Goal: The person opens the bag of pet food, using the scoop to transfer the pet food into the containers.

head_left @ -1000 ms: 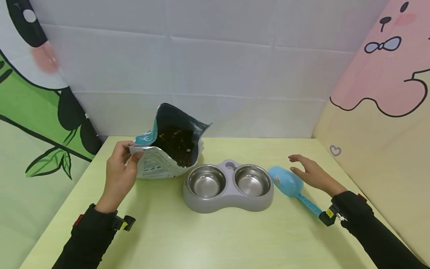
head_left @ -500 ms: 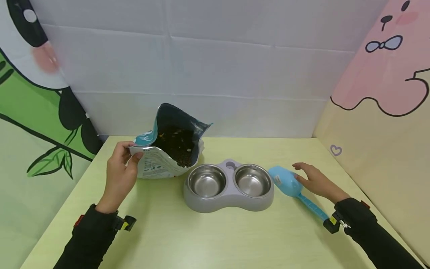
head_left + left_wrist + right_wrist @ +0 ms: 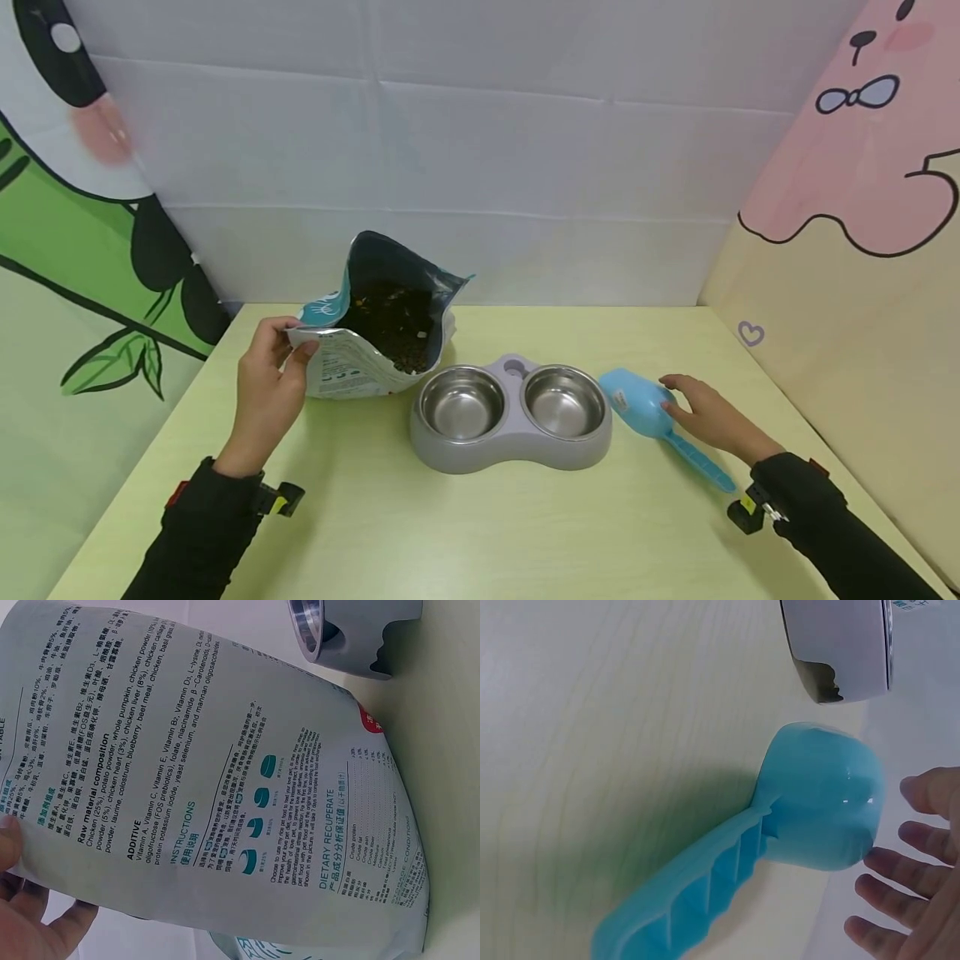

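Observation:
My left hand (image 3: 268, 375) pinches the near left rim of an upright pet food bag (image 3: 348, 367), thumb outside. The bag gapes wide, with brown kibble (image 3: 393, 327) inside. In the left wrist view its printed back panel (image 3: 202, 772) fills most of the frame. On the right, my right hand (image 3: 712, 415) hovers beside a blue scoop (image 3: 641, 406), fingers spread and holding nothing. The scoop lies on the table, its ribbed handle (image 3: 682, 889) pointing toward the near right. Fingertips overlap the scoop's cup edge in the head view.
A grey double pet bowl stand (image 3: 512, 450) with two steel bowls (image 3: 462, 406) sits mid-table, between bag and scoop. The scoop's tip lies right at its right side. A white cloth wall (image 3: 487, 150) closes off the back of the table (image 3: 480, 533).
My right hand has come down and nearer to me, from above the scoop's cup toward its handle end. The left hand, bag, bowls and scoop have stayed in place.

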`<state>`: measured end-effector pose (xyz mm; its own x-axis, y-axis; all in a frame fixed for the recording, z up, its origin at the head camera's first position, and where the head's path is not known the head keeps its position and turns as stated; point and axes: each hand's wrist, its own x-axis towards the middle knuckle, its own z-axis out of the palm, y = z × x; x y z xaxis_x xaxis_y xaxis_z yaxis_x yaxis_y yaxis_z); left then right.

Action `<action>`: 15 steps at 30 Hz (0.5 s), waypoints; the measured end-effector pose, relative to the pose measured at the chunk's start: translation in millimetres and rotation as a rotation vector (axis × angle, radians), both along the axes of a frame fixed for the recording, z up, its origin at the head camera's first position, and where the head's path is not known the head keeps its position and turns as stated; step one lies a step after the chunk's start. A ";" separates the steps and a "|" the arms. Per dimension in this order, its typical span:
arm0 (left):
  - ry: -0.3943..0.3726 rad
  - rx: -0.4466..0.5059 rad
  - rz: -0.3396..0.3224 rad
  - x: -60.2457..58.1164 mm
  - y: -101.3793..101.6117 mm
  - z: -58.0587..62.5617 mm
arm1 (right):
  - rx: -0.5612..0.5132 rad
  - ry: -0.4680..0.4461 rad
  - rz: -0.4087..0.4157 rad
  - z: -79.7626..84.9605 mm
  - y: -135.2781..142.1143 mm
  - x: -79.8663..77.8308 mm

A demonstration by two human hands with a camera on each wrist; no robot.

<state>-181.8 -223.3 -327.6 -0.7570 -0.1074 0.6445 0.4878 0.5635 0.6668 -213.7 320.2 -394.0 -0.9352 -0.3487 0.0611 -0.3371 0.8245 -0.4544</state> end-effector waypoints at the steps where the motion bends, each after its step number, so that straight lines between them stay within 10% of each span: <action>1: -0.001 0.000 0.003 0.0 0.1 0.0 | 0.005 -0.001 -0.005 -0.8 0.8 0.5; 15: -0.010 -0.006 0.019 -2.3 -0.6 -2.1 | 0.038 -0.021 -0.051 -8.2 10.1 10.1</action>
